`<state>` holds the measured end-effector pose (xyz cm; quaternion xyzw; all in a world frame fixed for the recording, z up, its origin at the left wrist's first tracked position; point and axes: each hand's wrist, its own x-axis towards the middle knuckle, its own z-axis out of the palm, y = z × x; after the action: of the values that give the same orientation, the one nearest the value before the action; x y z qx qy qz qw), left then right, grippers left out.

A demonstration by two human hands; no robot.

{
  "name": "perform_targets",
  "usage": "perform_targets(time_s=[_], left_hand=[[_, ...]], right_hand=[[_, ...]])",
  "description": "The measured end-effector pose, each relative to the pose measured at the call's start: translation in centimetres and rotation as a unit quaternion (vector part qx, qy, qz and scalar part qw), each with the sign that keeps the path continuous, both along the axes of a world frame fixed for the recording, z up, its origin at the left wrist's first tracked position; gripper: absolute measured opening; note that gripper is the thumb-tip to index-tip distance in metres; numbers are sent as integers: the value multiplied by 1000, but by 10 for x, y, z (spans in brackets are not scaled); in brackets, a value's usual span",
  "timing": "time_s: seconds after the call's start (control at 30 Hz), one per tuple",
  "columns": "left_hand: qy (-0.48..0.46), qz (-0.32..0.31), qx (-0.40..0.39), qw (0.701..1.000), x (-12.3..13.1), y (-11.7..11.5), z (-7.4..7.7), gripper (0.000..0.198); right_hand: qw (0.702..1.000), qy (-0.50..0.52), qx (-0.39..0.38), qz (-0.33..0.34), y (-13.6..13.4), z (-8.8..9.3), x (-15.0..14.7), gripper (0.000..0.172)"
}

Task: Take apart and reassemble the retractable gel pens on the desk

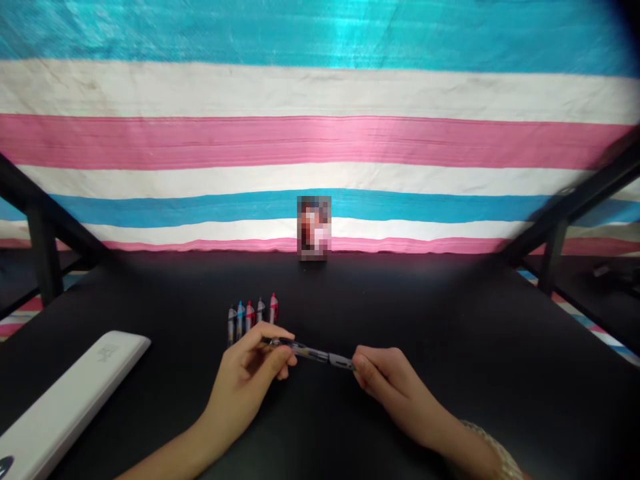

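we see a wide woven cloth backdrop in cyan, white and pink stripes [320, 140] filling the upper half of the view. below it lies a flat matte black table top [450, 313]. dark angled metal frame bars stand at the left [40, 227] and right [565, 207] edges of the table.

a long flat white plastic slab with rounded corners [75, 393] lies at the near left, pointing diagonally away from us.

our left hand [250, 373] and right hand [390, 387] meet near the centre of the table, close to the near edge. each hand is closed in a narrow pinch, thumb against fingertips. between them they hold a slim clear-barrelled plastic pen [315, 353]. the left hand grips its left end and the right hand its right end. the pen sits almost level, sloping slightly down toward the right, just above the table.

a small upright card, blurred out [314, 227], stands at the far edge against the cloth.

a row of five short pens with grey, blue and red tips [251, 317] lies side by side just beyond the left hand.

a pale beaded bracelet [493, 447] circles the right wrist.
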<state>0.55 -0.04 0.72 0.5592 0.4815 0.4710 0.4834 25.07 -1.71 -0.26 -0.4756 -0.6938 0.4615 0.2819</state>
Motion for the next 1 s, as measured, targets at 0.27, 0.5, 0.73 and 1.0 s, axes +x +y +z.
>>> perform_targets(time_s=[0.27,0.5,0.73,1.0], left_hand=[[-53,-7,-11,998,-2,-1,-7,8],[-203,-16,-88,975,4,3,-6,16],[-250,23,-117,961,4,8,0,50],[-202,-25,-107,973,-1,7,-5,36]], right_hand=[[986,96,-132,8,4,-3,0,60],[992,74,-85,57,0,1,-3,56],[993,90,-69,-20,5,-7,-1,53],[994,81,-65,-34,5,-7,0,51]])
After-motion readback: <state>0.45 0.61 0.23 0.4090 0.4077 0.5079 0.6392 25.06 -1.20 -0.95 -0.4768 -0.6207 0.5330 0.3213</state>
